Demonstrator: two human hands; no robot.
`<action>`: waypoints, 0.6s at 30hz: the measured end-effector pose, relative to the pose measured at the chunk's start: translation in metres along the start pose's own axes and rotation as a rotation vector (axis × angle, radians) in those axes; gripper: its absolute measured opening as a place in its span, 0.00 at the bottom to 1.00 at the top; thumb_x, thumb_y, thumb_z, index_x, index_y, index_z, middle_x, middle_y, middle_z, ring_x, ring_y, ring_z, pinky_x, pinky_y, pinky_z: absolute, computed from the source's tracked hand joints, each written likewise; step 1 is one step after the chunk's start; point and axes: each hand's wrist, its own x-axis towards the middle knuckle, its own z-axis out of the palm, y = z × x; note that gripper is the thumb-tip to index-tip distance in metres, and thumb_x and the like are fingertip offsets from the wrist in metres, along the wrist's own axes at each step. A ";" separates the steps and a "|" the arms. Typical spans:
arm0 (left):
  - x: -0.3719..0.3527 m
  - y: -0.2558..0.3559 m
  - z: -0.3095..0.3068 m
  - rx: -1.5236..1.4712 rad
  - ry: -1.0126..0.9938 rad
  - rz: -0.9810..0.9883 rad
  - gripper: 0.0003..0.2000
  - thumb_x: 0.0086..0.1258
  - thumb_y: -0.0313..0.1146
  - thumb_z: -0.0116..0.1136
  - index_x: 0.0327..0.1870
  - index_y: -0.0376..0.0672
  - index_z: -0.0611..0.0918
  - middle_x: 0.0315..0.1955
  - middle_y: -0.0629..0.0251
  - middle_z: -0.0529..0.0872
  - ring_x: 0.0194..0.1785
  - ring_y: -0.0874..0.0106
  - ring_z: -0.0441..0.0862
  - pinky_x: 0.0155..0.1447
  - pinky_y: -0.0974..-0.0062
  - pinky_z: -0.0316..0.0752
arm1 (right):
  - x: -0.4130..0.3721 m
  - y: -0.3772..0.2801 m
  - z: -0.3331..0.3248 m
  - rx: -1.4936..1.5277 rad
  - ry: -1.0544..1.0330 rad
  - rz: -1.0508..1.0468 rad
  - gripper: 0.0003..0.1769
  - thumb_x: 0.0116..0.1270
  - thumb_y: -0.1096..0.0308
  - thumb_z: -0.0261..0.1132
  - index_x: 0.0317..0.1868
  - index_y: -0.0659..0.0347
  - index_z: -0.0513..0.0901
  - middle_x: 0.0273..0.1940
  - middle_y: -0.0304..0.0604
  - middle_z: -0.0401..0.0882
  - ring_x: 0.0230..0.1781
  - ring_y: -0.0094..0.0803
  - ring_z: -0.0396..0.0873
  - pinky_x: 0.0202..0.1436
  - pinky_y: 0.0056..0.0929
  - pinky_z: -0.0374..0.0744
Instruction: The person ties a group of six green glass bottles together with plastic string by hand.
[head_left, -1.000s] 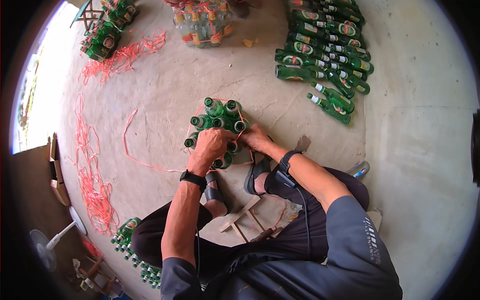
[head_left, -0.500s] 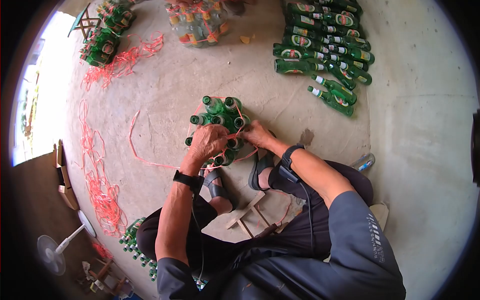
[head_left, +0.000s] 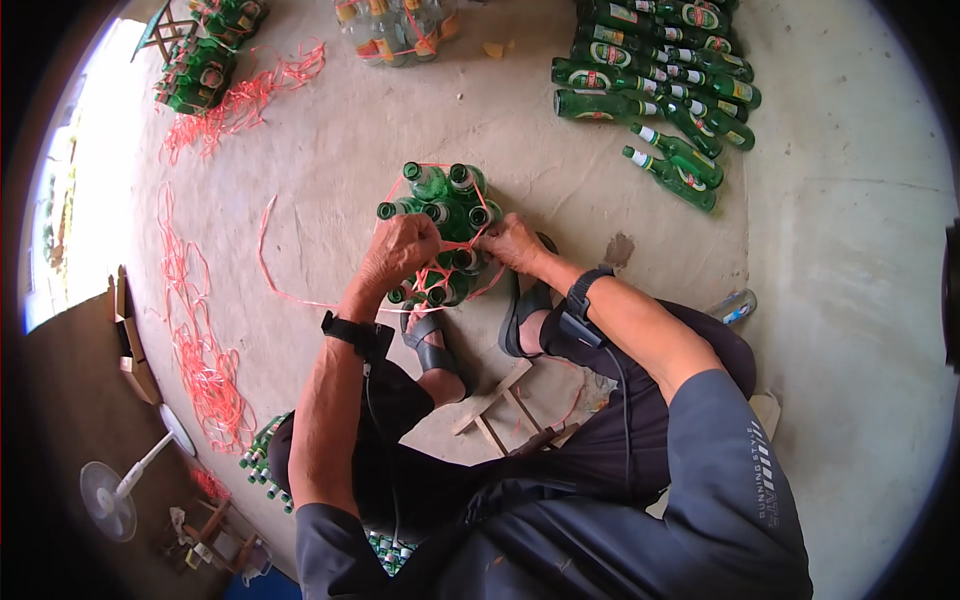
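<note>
Left hand (head_left: 400,250) curled, right hand (head_left: 510,243) pinched: both grip orange string (head_left: 440,275) atop bundle (head_left: 447,205) of upright green bottles, which stands on floor (head_left: 330,170) close in front of person. Since a second ago, left hand has shifted off near necks; string criss-cross now shows there, so lashing looks well on. Loose bottles (head_left: 665,100) lie well apart, far right, with red-white labels, wording unreadable. Sleeve print blurred too.

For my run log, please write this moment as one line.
left hand: curled over bottle bundle | right hand: pinching orange string | bottles: upright on floor
</note>
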 end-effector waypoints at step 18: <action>0.002 0.011 0.003 0.434 0.281 0.079 0.12 0.57 0.28 0.54 0.43 0.41 0.79 0.26 0.58 0.83 0.34 0.58 0.82 0.39 0.61 0.75 | -0.004 0.005 0.006 -0.118 0.084 -0.114 0.19 0.57 0.57 0.66 0.22 0.67 0.80 0.18 0.52 0.76 0.18 0.34 0.73 0.28 0.38 0.73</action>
